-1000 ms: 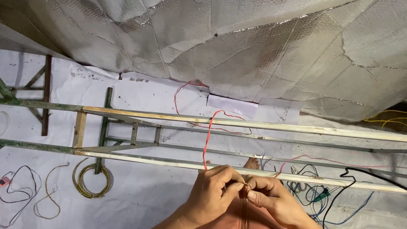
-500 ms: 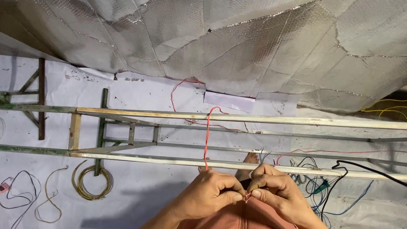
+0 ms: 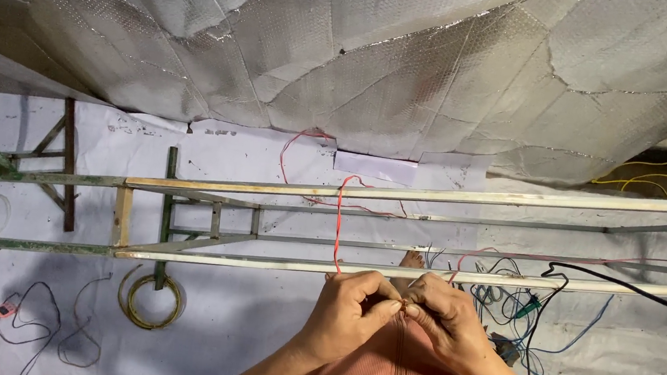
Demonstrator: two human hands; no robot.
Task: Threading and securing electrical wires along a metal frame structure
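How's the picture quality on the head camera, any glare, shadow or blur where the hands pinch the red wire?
Head view: even, soft light; mild sheen on the silver foil sheet, no blown glare. Left hand and right hand are sharp, red wire crisp. A soft shadow lies on the white sheet lower left. Rails bow slightly from lens distortion.

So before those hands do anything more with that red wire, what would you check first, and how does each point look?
1. Both hands on the wire: left hand and right hand meet fingertip to fingertip: ok.
2. Red wire runs free up over the upper rail: ok.
3. Wire end between the fingers: hidden, cannot tell.
4. Lower rail lies straight before the hands: ok.
5. Tangled cables crowd beside the right hand: not ok.
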